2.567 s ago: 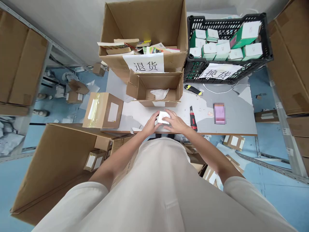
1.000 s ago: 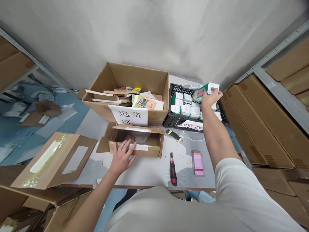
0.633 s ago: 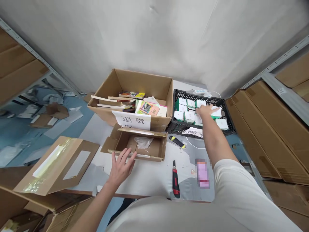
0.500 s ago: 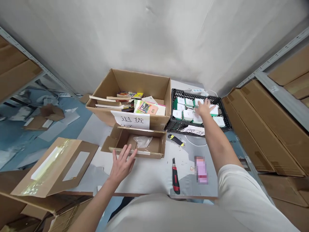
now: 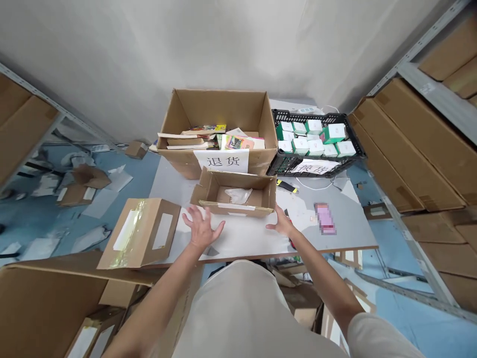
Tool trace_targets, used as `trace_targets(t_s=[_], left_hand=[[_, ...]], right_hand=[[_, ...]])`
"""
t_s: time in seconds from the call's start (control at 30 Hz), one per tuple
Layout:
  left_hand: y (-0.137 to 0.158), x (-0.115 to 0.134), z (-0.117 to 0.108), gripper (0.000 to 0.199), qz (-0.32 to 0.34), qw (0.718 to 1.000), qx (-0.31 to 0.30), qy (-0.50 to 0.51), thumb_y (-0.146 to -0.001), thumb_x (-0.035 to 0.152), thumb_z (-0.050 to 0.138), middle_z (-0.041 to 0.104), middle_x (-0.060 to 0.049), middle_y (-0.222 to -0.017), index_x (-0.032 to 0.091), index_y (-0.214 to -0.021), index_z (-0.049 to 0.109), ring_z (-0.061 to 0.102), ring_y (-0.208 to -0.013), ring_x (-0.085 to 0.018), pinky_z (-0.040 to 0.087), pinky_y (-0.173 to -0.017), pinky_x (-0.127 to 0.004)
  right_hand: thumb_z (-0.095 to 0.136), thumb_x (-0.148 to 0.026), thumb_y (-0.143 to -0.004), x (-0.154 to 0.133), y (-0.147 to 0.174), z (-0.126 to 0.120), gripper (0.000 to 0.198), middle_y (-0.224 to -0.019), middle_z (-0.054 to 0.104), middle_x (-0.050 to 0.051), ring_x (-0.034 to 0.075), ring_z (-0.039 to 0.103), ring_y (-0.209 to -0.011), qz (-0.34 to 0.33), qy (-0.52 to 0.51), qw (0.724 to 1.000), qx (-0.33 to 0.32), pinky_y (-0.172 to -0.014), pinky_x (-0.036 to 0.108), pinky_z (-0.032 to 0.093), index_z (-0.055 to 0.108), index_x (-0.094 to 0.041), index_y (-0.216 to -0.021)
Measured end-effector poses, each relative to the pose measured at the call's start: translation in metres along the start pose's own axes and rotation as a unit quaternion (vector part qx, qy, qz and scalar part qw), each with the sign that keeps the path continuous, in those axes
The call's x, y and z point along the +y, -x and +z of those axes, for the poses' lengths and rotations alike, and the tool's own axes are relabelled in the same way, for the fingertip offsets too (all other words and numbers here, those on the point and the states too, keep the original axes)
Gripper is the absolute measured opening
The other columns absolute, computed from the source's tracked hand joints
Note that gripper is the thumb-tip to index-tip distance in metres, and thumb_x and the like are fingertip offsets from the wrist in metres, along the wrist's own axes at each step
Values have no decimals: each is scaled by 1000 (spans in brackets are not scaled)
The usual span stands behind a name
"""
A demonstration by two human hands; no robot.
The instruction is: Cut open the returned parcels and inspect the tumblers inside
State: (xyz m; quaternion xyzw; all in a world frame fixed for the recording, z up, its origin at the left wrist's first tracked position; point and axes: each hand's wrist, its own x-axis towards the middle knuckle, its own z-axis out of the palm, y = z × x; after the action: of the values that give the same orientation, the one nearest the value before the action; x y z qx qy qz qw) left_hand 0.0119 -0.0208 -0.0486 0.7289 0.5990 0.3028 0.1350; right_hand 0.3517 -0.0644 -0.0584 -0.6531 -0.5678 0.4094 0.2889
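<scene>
In the head view, a small open cardboard box [image 5: 246, 209] stands on the table, with a crumpled clear plastic bag [image 5: 239, 196] inside. My left hand [image 5: 201, 229] is open, fingers spread, at the box's front left corner; I cannot tell whether it touches. By the front right corner is my right hand [image 5: 282, 223], also open, its thumb stretched to the left. A red and black utility knife [image 5: 291, 243] is mostly hidden behind that hand. Behind the small box, a large cardboard box [image 5: 179, 161] with a paper sign [image 5: 222, 161] holds several books [image 5: 238, 142].
A black plastic crate [image 5: 278, 164] of green and white small boxes [image 5: 315, 147] stands at the back right. Nearby lie a yellow and black utility knife [image 5: 286, 186] and a pixelated pink item [image 5: 325, 219]. A taped carton [image 5: 143, 233] sits at the table's left edge.
My right hand has come back from the crate to the small box's right side. My left hand remains near its front left. The view has shifted, and one green-white box now lies tilted atop the others.
</scene>
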Motion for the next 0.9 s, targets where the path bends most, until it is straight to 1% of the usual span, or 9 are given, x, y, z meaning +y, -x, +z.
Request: trace_targets(t_s=[0.07,0.13,0.2,0.37,0.53,0.6,0.7,0.8,0.9], left_hand=[[-9,-19,-2,108,-85,993,-10,78,-57,52,82,23,-28,-153,12,-145,34,7,-146,-46,8,-111,-69],[-19,-36,4,103,-128,971,-95,177,-55,53,82,40,-24,-144,14,-140,39,29,-141,-41,21,-113,-61],[-24,-45,13,87,-124,941,-169,266,-57,52,81,54,-18,-130,16,-129,48,47,-130,-35,31,-111,-54],[-10,-26,4,80,-50,910,-177,371,-62,47,81,53,-16,-129,18,-128,46,52,-124,-28,39,-108,-48],[7,42,-25,95,100,845,-237,468,-61,59,79,47,-16,-139,27,-139,36,48,-129,-30,48,-97,-43],[11,81,-21,108,161,835,-265,455,-53,68,79,44,-17,-143,25,-142,34,45,-132,-33,45,-102,-46],[19,142,1,124,211,855,-298,369,-48,64,83,37,-19,-149,21,-149,24,39,-137,-36,36,-111,-48],[35,196,27,124,234,853,-342,317,-52,55,85,38,-18,-150,20,-152,21,37,-138,-34,34,-113,-47],[57,238,50,124,271,820,-400,307,-49,50,88,40,-18,-149,19,-151,23,39,-137,-34,36,-112,-47]], right_hand=[[82,-37,-57,-7,-5,17,94,-138,53,14,31,51,-127,9,-50,999,5,-107,50,40,42,-23,-141],[81,-36,-59,-12,-12,31,85,-128,61,13,31,56,-121,25,-89,995,25,-105,51,42,49,-21,-136],[80,-37,-62,-15,-10,45,76,-120,65,12,31,59,-116,49,-110,991,59,-103,53,43,54,-21,-131],[79,-51,-64,-21,68,55,84,-135,55,14,31,48,-129,60,-155,966,200,-111,52,34,47,-23,-137],[63,-71,-72,-52,206,27,100,-150,39,14,28,39,-139,-19,-236,911,338,-111,48,37,19,-29,-150],[66,-73,-67,-62,248,15,110,-155,30,15,31,32,-143,-23,-150,915,375,-113,49,34,12,-28,-152],[73,-68,-63,-67,290,6,125,-160,12,17,36,18,-147,38,49,904,422,-116,56,26,-1,-24,-154],[68,-61,-74,-60,319,7,118,-160,5,20,39,10,-148,131,192,842,488,-113,64,26,-10,-22,-153],[64,-55,-79,-46,348,10,106,-158,6,22,42,13,-146,206,261,767,549,-109,65,31,-2,-21,-154]])
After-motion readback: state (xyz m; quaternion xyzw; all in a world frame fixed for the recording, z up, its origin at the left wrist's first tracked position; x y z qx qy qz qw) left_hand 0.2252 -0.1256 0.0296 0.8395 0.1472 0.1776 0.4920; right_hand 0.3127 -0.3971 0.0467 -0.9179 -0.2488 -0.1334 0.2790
